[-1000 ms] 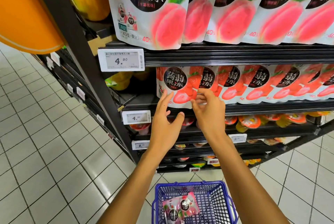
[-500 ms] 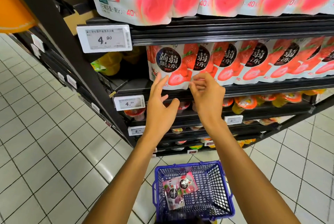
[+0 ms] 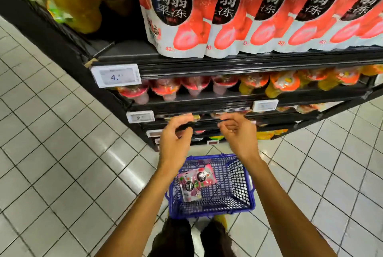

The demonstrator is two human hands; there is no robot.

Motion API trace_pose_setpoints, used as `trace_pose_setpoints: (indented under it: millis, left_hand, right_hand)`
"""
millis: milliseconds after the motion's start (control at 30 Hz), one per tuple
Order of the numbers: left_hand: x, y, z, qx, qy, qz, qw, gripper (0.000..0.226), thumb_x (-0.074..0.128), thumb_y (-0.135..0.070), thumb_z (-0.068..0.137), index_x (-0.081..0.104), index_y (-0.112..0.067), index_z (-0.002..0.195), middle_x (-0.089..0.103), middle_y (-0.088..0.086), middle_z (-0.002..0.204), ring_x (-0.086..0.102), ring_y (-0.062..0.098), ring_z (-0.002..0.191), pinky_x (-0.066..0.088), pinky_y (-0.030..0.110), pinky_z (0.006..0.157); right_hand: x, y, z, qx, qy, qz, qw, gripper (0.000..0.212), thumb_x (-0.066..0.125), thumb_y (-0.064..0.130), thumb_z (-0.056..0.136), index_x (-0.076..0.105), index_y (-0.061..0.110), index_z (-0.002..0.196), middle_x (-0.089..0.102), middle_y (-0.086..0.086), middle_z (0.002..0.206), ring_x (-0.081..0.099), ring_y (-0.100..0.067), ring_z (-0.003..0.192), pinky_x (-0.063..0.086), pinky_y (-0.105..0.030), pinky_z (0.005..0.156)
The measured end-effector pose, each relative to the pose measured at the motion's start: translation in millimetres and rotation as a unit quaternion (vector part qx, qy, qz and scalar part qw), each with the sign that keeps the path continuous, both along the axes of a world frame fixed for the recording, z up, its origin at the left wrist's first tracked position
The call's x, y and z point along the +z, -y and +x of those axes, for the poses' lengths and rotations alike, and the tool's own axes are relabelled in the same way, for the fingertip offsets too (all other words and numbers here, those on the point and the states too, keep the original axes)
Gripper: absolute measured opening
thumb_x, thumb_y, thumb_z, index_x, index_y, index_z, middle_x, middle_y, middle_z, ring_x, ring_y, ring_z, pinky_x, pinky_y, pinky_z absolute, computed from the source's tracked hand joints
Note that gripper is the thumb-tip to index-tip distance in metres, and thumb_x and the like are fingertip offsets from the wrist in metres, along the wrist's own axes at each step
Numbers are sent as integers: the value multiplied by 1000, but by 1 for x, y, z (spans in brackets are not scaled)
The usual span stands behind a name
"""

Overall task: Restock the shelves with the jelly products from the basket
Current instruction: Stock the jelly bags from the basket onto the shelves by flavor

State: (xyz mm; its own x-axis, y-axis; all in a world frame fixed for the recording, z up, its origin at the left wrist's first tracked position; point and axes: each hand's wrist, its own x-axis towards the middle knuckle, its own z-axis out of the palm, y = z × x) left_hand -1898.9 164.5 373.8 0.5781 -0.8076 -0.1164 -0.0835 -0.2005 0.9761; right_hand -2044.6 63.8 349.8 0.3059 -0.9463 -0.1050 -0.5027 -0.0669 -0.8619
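A blue plastic basket (image 3: 242, 192) stands on the floor between my forearms. Two pink jelly pouches (image 3: 195, 181) lie in it, toward its left side. My left hand (image 3: 175, 142) and my right hand (image 3: 238, 134) hover above the basket, in front of the low shelf edges. Both hands are empty, with the fingers curled loosely and apart. A row of strawberry jelly pouches (image 3: 176, 14) stands upright on the black shelf (image 3: 228, 63) above, at the top of the view.
Jelly cups with red and orange lids (image 3: 194, 86) fill the shelf under the pouches. White price tags (image 3: 116, 75) clip to the shelf edges. Yellow bags (image 3: 78, 5) sit at the top left. Grey floor tiles (image 3: 62, 153) lie left and right. My shoes (image 3: 192, 240) stand behind the basket.
Both hands have let go of the strawberry pouch on the shelf and dropped down toward the basket. The view has tilted downward.
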Motion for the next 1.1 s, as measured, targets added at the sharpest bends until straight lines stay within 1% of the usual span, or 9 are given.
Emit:
trace_pose_setpoints:
  millis: [167,300,367,500,633,733,900,1000,1100]
  left_hand:
    - [-112,-34,-31,30,-42,130,990,32,58,1,91,67,-30,90,69,-13,102,64,6,100,50,21,87]
    - [-199,-60,-59,43,-50,193,979,30,59,7,89,68,-21,87,70,0,100,64,14,92,51,20,79]
    - [-243,-74,-73,52,-52,209,975,21,59,8,90,69,-11,89,71,3,93,65,6,83,51,19,73]
    - [-334,-96,-95,56,-44,263,962,19,60,7,90,69,-9,92,70,14,99,64,22,91,50,33,83]
    - [-421,-109,-110,77,-98,317,940,21,53,15,90,66,-1,86,66,25,97,60,31,98,45,52,93]
    - [-489,-113,-113,134,-214,358,899,26,48,15,92,58,-6,81,60,14,85,53,23,85,48,40,79]
    - [-613,-108,-117,212,-280,426,834,19,54,-5,96,58,-12,79,59,6,71,53,18,62,48,27,56]
    - [-687,-105,-113,227,-244,451,828,17,62,-15,93,62,2,92,65,16,88,62,27,81,53,36,76]
    - [-733,-111,-113,162,-205,493,830,45,69,-25,88,60,6,120,66,24,116,64,38,106,54,39,86]
  right_hand:
    - [-95,-17,-46,21,-50,117,992,8,63,-3,88,68,-9,92,68,-10,75,63,-8,68,50,-24,65]
    - [-175,-31,-82,55,-97,210,971,32,60,-1,90,60,30,84,55,19,82,56,10,71,38,3,69]
    - [-218,-34,-96,45,-102,269,957,37,59,-6,88,58,30,75,50,22,77,54,21,70,38,4,69]
    - [-317,-42,-116,-7,11,338,941,45,45,-16,86,63,7,51,49,4,49,48,-4,42,50,-14,50]
    - [-420,-57,-128,-114,73,402,905,39,28,-7,98,49,6,68,55,-2,49,55,-13,44,51,-22,49]
    - [-485,-64,-133,-122,-19,456,882,32,43,-9,81,58,3,56,53,-2,47,50,-12,41,44,-21,47]
    - [-591,-77,-120,-151,-122,525,829,27,62,5,89,56,30,77,60,3,85,58,-2,63,52,-19,68]
    - [-658,-84,-105,-180,-116,536,816,24,61,6,91,53,23,75,56,-4,78,58,-6,53,54,-26,57]
    - [-694,-91,-87,-223,-46,616,754,12,62,13,93,50,13,89,45,-8,74,48,-17,57,45,-29,55]
